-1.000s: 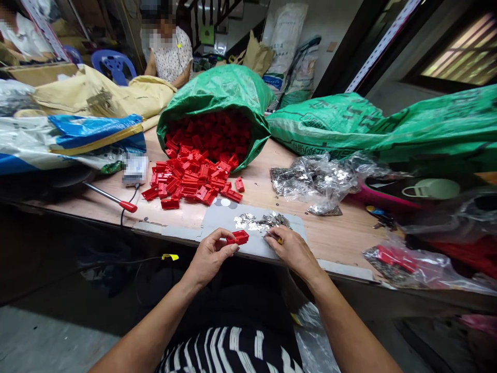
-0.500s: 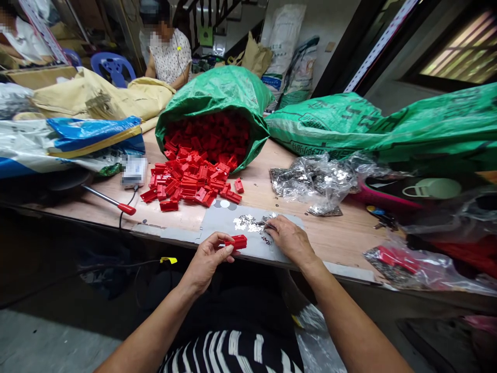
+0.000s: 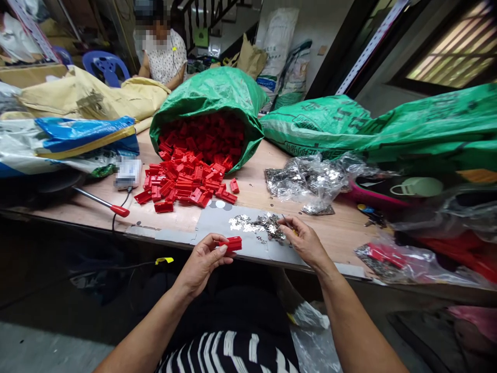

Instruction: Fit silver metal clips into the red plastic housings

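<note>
My left hand (image 3: 202, 261) pinches a small red plastic housing (image 3: 233, 243) between thumb and fingers, just over the front edge of the table. My right hand (image 3: 305, 241) is closed on a thin tool (image 3: 286, 221) with a yellowish part, whose kind I cannot make out. It is at the right side of a heap of small dark metal parts (image 3: 272, 225). Left of that heap, flat shiny metal pieces (image 3: 243, 223) lie spread on a grey mat (image 3: 217, 217). Behind the mat, many red housings (image 3: 182, 181) spill from a green woven sack (image 3: 217, 85).
Clear bags of metal parts (image 3: 314, 178) lie right of the mat. A pink basin (image 3: 373, 194) holds a pale green cup (image 3: 417, 186). A red-tipped lever (image 3: 119, 210) and a white box (image 3: 128, 172) are at left. A co-worker (image 3: 163, 57) sits across the table.
My right hand has drawn back rightward from the metal parts, uncovering the dark heap and the thin tool. My left hand still holds the red housing, now turned slightly. The view has shifted a little.
</note>
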`<state>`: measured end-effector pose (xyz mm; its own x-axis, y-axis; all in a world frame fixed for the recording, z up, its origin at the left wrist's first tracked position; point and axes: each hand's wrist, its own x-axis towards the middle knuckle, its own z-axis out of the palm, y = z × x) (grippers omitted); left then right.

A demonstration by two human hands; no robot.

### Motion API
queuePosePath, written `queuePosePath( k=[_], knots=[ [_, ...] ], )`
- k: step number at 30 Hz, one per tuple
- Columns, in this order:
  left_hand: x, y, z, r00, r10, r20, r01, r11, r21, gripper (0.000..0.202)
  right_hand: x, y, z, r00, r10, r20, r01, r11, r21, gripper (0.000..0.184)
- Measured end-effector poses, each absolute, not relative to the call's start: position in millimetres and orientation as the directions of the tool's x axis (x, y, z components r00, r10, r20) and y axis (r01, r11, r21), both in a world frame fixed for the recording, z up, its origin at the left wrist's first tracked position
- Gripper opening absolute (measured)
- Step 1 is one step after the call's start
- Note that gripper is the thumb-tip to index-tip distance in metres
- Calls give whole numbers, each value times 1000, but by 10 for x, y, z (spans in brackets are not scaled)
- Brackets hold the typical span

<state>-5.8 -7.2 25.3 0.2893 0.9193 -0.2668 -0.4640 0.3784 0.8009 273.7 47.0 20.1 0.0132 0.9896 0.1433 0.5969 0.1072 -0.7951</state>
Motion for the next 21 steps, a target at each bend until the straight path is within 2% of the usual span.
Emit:
queuePosePath(
  k=[5,9,16,21],
  knots=[
    [-41,-100,292,355,874,-331,-541,481,690,25,3034,254,231,119,981,152,632,43,-774,32],
    [-19,-155,304,361,843,-399,-529,537,657,26,3340,74,326,198,963,184,728,-19,-686,28],
    [11,-238,292,370,798,-476,-477,603,639,29,4016,-145,635,419,844,336,868,-264,-420,24],
    [7,-276,275,375,783,-497,-440,622,648,28,4473,-249,956,609,701,372,788,-591,-176,27]
  ],
)
